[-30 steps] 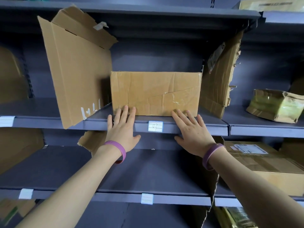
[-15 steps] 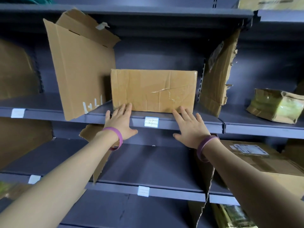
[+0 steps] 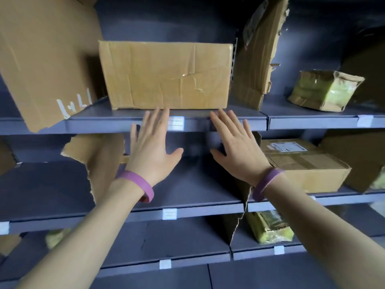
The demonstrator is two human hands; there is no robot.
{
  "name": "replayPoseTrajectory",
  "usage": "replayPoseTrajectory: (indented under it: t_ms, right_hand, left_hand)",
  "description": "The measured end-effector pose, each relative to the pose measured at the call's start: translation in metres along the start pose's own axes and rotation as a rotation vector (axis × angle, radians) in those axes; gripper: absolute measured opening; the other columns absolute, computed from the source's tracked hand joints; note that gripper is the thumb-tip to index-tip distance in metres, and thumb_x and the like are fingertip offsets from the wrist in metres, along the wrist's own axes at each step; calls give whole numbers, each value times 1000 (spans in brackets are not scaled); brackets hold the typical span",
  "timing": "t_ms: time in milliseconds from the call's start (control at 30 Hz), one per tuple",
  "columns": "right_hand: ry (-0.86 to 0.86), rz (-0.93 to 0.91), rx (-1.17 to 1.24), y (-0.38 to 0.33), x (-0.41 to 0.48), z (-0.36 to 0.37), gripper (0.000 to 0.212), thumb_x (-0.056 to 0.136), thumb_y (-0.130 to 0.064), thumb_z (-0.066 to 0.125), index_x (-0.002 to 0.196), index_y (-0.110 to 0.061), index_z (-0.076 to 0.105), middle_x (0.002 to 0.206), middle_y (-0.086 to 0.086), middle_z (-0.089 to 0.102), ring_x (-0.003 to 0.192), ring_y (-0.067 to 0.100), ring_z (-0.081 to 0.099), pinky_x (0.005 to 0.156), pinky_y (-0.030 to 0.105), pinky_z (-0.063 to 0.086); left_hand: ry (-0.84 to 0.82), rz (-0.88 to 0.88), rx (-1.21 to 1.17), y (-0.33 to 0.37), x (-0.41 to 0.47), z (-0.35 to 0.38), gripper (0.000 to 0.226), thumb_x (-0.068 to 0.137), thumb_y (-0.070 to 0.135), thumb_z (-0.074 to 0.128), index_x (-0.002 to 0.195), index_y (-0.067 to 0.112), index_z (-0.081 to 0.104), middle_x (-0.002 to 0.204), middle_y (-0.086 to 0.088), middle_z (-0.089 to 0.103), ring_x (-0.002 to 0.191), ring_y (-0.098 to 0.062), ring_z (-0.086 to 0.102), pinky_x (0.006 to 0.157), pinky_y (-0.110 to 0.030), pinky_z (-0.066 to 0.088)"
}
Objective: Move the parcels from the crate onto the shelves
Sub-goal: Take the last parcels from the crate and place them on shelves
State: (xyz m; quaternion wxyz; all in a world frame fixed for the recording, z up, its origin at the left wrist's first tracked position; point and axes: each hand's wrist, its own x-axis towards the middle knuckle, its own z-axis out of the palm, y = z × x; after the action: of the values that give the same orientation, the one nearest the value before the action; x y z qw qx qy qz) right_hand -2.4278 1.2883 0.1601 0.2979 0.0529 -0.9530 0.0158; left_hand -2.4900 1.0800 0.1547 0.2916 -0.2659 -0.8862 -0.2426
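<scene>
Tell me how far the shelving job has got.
Done: the brown box sits on the shelf; other parcels, like the labelled box, are shelved too. In hand: nothing; left hand and right hand are open, fingertips near the brown box's lower edge. Left: unknown, the crate is out of view.

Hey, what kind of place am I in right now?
Probably a parcel storeroom or sorting depot: grey metal shelves with label tags on their edges, a taped cardboard parcel, another box bearing a shipping label.

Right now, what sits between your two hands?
Head view: a white label on the shelf edge lies between the left hand and right hand, just below the box.
</scene>
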Motion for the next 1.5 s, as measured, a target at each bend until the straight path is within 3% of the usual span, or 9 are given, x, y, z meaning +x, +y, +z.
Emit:
replayPoseTrajectory:
  t_ms: [233, 400, 533, 600, 700, 833, 1033, 1233, 1500]
  right_hand:
    - [-50, 107, 0, 47, -64, 3, 84, 87, -25, 62, 154, -24, 12, 163, -1, 9, 151, 23, 3, 120, 44, 9]
    - [-47, 158, -12, 104, -102, 4, 73, 91, -34, 53, 153, -20, 19, 161, 3, 19, 149, 26, 10, 120, 45, 16]
    - [-169, 221, 30, 170, -131, 13, 83, 91, -27, 58, 155, -26, 4, 163, -3, 2, 150, 20, -5, 122, 45, 13]
    - [-213, 228, 23, 207, -144, 18, 86, 91, -27, 59, 155, -26, 1, 163, -3, -1, 150, 21, -9, 121, 47, 12]
    - [-251, 217, 36, 262, -159, 22, 88, 92, -30, 59, 154, -28, -2, 163, -4, -4, 150, 23, -10, 122, 47, 8]
    - [-332, 173, 57, 331, -175, 27, 87, 92, -31, 57, 154, -30, -5, 163, -1, -6, 149, 26, -13, 122, 47, 6]
    - [-406, 143, -13, 401, -191, 38, 83, 92, -34, 56, 154, -28, 0, 162, -1, -3, 149, 31, -3, 120, 51, 12]
    - [-397, 104, -31, 420, -191, 57, 86, 89, -31, 55, 154, -28, -2, 162, 0, -3, 149, 30, -5, 118, 50, 16]
    - [-399, 70, -61, 430, -177, 72, 91, 90, -39, 58, 154, -26, -5, 162, 4, 0, 149, 32, -3, 119, 50, 18]
  left_hand:
    - [-68, 204, -243, 77, -27, 49, 77, 85, 26, 64, 149, 24, 21, 157, 2, 18, 147, -18, 9, 116, -43, 1]
    - [-123, 289, -373, 133, -37, 94, 73, 85, 22, 63, 147, 29, 26, 155, 10, 19, 146, -14, 13, 119, -37, 5]
    - [-189, 298, -399, 190, -42, 141, 72, 86, 26, 61, 148, 31, 24, 152, 19, 14, 145, -5, 7, 118, -29, 2]
    - [-240, 295, -354, 218, -41, 169, 73, 88, 31, 58, 149, 32, 17, 153, 20, 8, 142, 2, -3, 119, -32, -1]
    - [-295, 218, -233, 257, -36, 212, 76, 91, 39, 52, 149, 38, 3, 158, 14, -1, 144, -5, -9, 119, -41, -3]
    - [-365, 44, -137, 295, -28, 258, 79, 91, 43, 50, 147, 44, -6, 158, 13, -12, 145, -12, -14, 117, -43, -6]
    - [-435, -158, 53, 314, -18, 302, 85, 90, 42, 52, 146, 44, -11, 156, 7, -23, 144, -22, -19, 116, -47, -4]
    - [-463, -239, 191, 309, -21, 322, 89, 90, 34, 50, 142, 46, -20, 154, 11, -29, 141, -17, -28, 116, -48, -3]
    - [-473, -261, 203, 300, -7, 337, 90, 88, 33, 52, 140, 50, -21, 153, 14, -28, 141, -15, -29, 116, -47, -4]
